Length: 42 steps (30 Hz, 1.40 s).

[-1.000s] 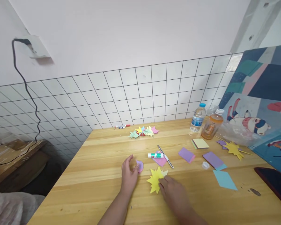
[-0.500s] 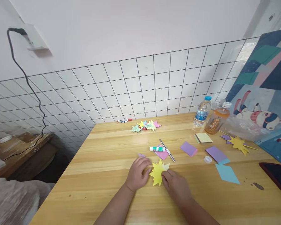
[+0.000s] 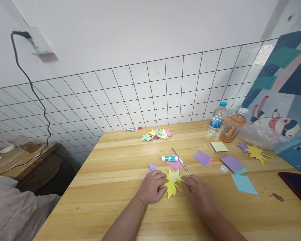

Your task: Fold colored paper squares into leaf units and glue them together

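Observation:
A yellow paper cutout with jagged points (image 3: 171, 186) lies on the wooden table, and a pale cream paper piece (image 3: 176, 175) shows behind its upper right. At its left edge, my left hand (image 3: 153, 188) holds the cutout down with curled fingers and thumb. My right hand (image 3: 200, 193) pinches a yellow paper point on the right side, lifted or folded outward; whether this is part of the same sheet I cannot tell. Just beyond my left hand is a purple paper cutout (image 3: 152, 167). A glue stick (image 3: 169, 158) and a utility knife (image 3: 180, 160) lie ahead.
Purple paper (image 3: 203, 158), a pale yellow stack (image 3: 218, 146), blue paper (image 3: 244, 184) and a small cap (image 3: 223, 169) lie to the right. Two bottles, one with water (image 3: 217, 119), one orange (image 3: 233, 126), stand behind. A leaf-shaped paper cluster (image 3: 157, 134) and markers (image 3: 134, 129) are at the back.
My right hand has moved right, drawing a yellow paper point outward. More of the cream piece shows. My left hand has shifted slightly right, leaving more of the purple cutout in sight.

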Each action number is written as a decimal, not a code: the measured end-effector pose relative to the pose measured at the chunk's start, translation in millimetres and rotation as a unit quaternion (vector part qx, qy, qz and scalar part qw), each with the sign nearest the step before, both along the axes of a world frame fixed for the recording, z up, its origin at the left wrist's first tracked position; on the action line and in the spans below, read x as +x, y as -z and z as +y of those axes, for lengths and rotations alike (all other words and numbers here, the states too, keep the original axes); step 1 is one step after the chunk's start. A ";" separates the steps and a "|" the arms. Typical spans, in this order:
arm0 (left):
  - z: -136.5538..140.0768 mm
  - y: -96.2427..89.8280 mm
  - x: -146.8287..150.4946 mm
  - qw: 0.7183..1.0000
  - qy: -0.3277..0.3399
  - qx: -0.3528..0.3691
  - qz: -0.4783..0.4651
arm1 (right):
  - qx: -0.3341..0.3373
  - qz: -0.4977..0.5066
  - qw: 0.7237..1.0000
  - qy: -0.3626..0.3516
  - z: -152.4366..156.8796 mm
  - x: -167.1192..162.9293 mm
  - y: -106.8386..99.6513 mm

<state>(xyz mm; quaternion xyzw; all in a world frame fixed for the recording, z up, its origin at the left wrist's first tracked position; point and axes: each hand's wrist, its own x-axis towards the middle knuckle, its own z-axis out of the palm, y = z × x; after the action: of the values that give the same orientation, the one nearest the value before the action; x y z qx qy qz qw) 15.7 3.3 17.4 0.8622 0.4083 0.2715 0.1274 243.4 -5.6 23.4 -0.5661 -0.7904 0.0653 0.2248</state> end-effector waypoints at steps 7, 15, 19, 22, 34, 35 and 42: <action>-0.3 0.0 0.1 1.000 -0.011 0.016 -0.010 | 0.020 -0.039 0.992 0.122 22.1 38.8 -2.6; -1.3 2.0 1.4 1.000 -0.015 0.016 0.011 | 0.023 -0.008 1.000 0.012 15.8 14.7 3.0; -1.4 1.2 2.0 1.000 -0.011 0.020 0.012 | 0.044 -0.009 0.997 -0.068 46.5 -15.1 -18.0; -1.8 1.9 2.5 0.999 -0.017 0.028 0.008 | 0.040 -0.022 0.998 -0.049 70.3 -34.1 -21.2; 0.8 5.6 2.4 0.999 -0.022 0.039 0.000 | -0.025 0.244 0.970 -0.001 70.3 -25.1 -6.1; 1.5 4.7 2.7 0.999 -0.021 0.035 0.001 | -0.035 0.301 0.953 0.015 68.1 -22.7 -5.4; 3.3 0.4 4.6 0.999 -0.032 0.015 0.014 | -0.155 0.642 0.750 0.029 65.2 -19.5 12.1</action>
<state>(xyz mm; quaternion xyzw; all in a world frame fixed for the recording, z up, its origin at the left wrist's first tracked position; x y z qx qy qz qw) 20.3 6.6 16.9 0.8542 0.4332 0.2696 0.1002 223.9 59.5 11.2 -0.4407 -0.4215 0.5284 0.5906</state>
